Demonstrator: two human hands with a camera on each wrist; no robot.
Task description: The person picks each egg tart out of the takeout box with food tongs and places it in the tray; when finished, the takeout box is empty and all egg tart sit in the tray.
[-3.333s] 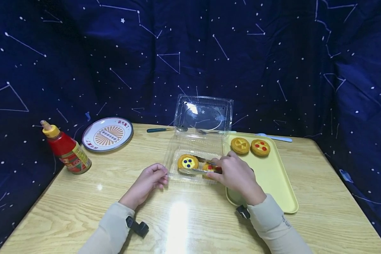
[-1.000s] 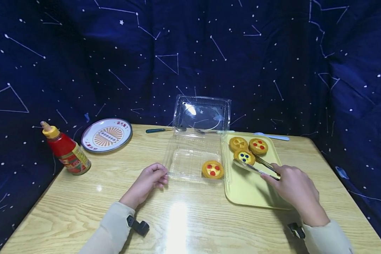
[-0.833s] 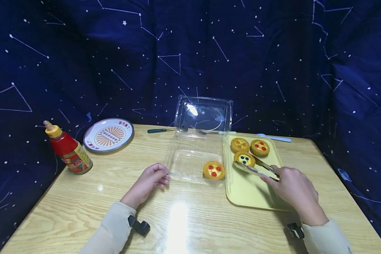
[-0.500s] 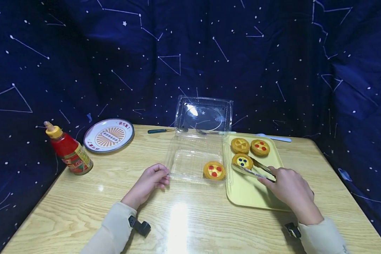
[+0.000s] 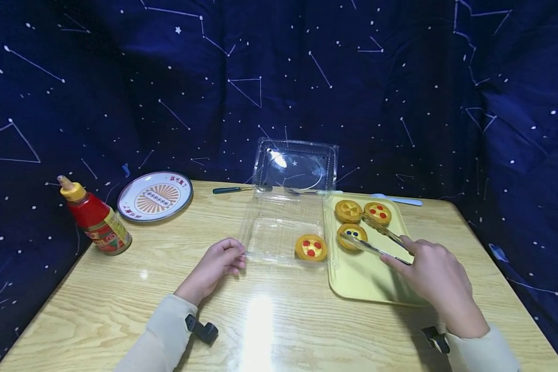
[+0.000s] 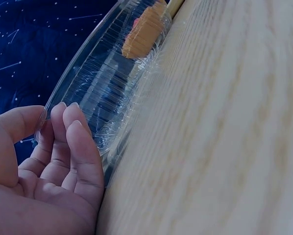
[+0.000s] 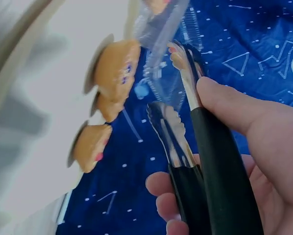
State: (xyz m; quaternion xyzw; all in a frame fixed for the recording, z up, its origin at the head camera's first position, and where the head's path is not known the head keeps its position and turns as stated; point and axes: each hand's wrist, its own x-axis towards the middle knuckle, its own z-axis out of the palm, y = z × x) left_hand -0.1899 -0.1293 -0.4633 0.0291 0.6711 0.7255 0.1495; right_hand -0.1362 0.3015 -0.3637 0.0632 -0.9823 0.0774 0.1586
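Observation:
My left hand (image 5: 220, 262) pinches the near left corner of a clear hinged plastic container (image 5: 279, 232); thumb and fingers meet at its rim in the left wrist view. One egg tart with red dots (image 5: 311, 248) sits inside. My right hand (image 5: 439, 279) grips black-handled metal tongs (image 7: 225, 166) over a yellow tray (image 5: 376, 281). Their tips stand apart above a tart with blue dots (image 5: 351, 228); in the right wrist view nothing is between them. Behind it on the tray lie a tart with a cross pattern (image 5: 348, 211) and another red-dotted tart (image 5: 378, 213).
A red sauce bottle (image 5: 99, 222) and a patterned plate (image 5: 155, 196) stand at the left. A dark-handled utensil (image 5: 228, 190) lies behind the container, and a pale blue fork (image 5: 402, 200) lies behind the tray. The raised lid (image 5: 295, 170) leans near the starry curtain (image 5: 279, 77).
The tongs carried the blue-dotted tart from the container to the tray, shifted it slightly left and nearer, then spread and let it go. The left hand stays at the container's corner.

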